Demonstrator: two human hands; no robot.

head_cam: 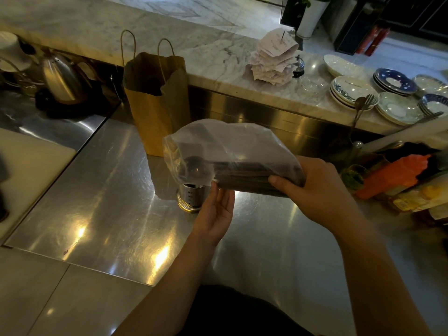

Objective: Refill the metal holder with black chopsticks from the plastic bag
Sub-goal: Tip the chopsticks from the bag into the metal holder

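A clear plastic bag (218,144) hangs in the air over the steel counter, with a bundle of black chopsticks (244,178) lying across its lower part. My right hand (317,190) grips the bag and the bundle at their right end. My left hand (215,209) is under the bag's open left end, palm up, fingers straight and touching the plastic edge. The metal holder (191,197), a short shiny cylinder, stands on the counter just below the bag's mouth; its top is hidden behind the plastic.
A brown paper bag (155,98) stands behind the holder. A steel kettle (60,78) is at the far left, a white board (29,166) at the left edge. Stacked plates (351,90) and receipts (274,59) sit on the marble ledge. Orange items and bottles (392,175) crowd the right.
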